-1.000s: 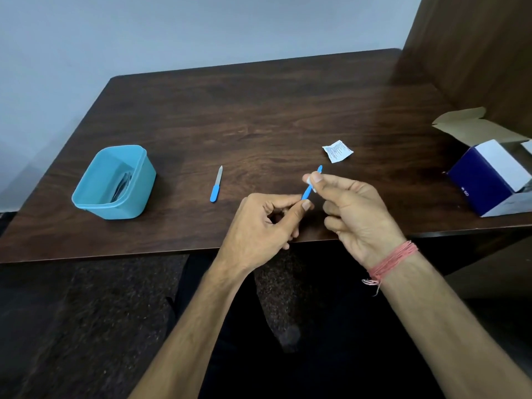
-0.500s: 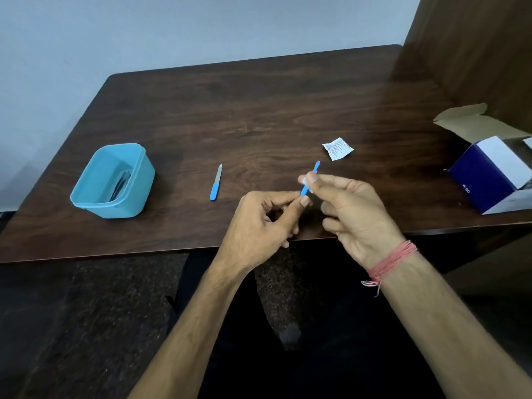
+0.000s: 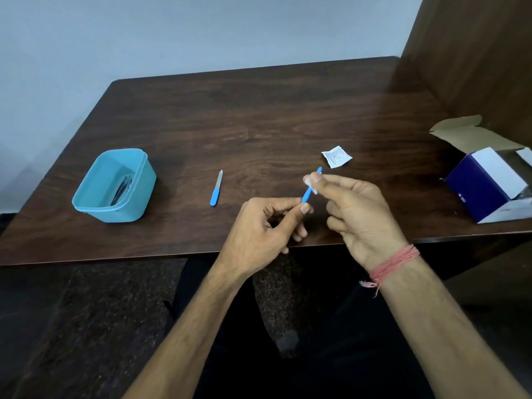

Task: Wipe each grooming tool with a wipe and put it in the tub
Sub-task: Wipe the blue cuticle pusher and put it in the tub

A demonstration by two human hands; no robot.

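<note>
My left hand [image 3: 263,226] pinches the lower end of a thin blue grooming tool [image 3: 307,194] above the table's near edge. My right hand [image 3: 357,214] pinches a small white wipe [image 3: 310,184] around the tool's upper part, with the blue tip sticking out past my fingers. A nail file with a blue handle [image 3: 216,188] lies on the table to the left of my hands. The light blue tub [image 3: 115,184] stands at the left with dark metal tools inside.
A torn white wipe sachet [image 3: 336,156] lies just beyond my right hand. An open blue and white cardboard box [image 3: 489,182] sits at the table's right edge, beside a wooden side panel [image 3: 475,53]. The dark wooden table [image 3: 259,110] ends close to my body.
My right hand has slid the wipe slightly along the blue tool toward its tip. The left hand keeps its hold on the tool's lower end.
</note>
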